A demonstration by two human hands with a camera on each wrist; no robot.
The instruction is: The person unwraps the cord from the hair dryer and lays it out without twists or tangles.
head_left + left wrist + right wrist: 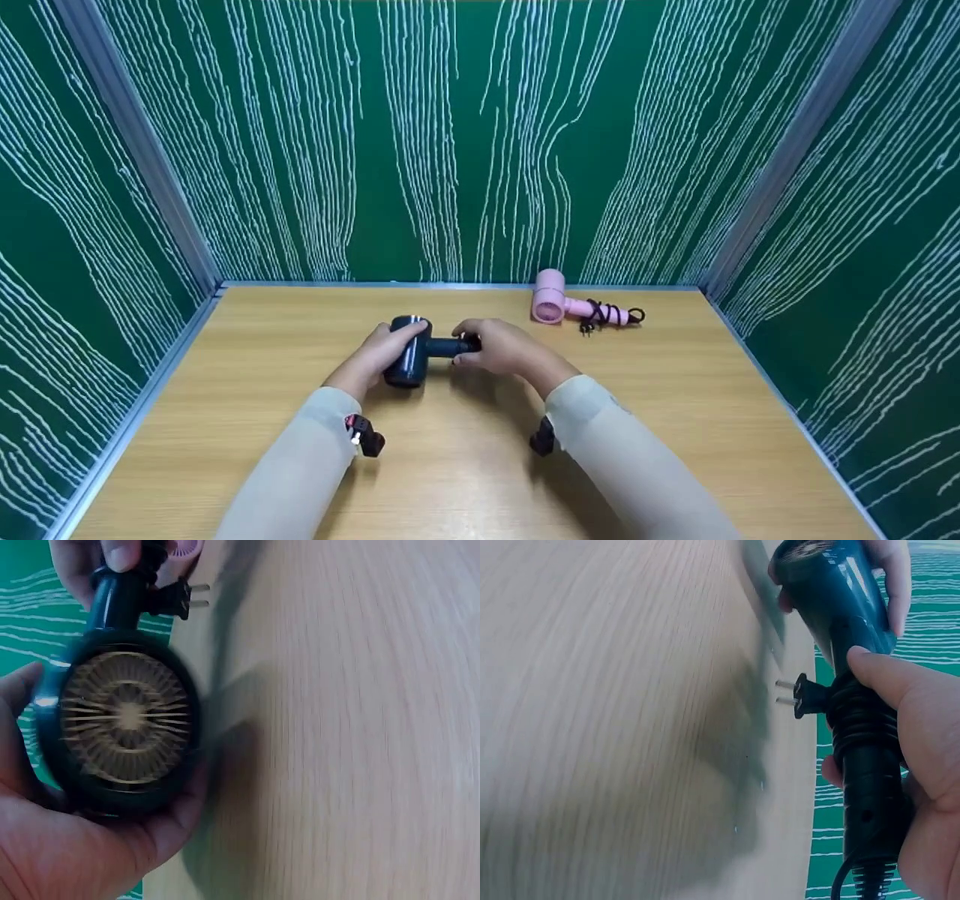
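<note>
A dark blue-green hair dryer (409,360) is held between both hands just above the wooden table. My left hand (379,352) grips its barrel from the left, thumb across the top; the round grille (127,720) faces the left wrist camera. Around the handle (870,795), where the black cord (862,716) is wound, curls my right hand (499,346). A two-pin plug (808,696) sticks out sideways from the coiled cord. Some fingertips of both hands are hidden behind the dryer.
At the back right of the table (465,465) lies a pink hair dryer (550,292), its black cord (604,311) wrapped on the handle. Green walls (495,150) with white wavy lines enclose the back and both sides, joined by grey metal posts.
</note>
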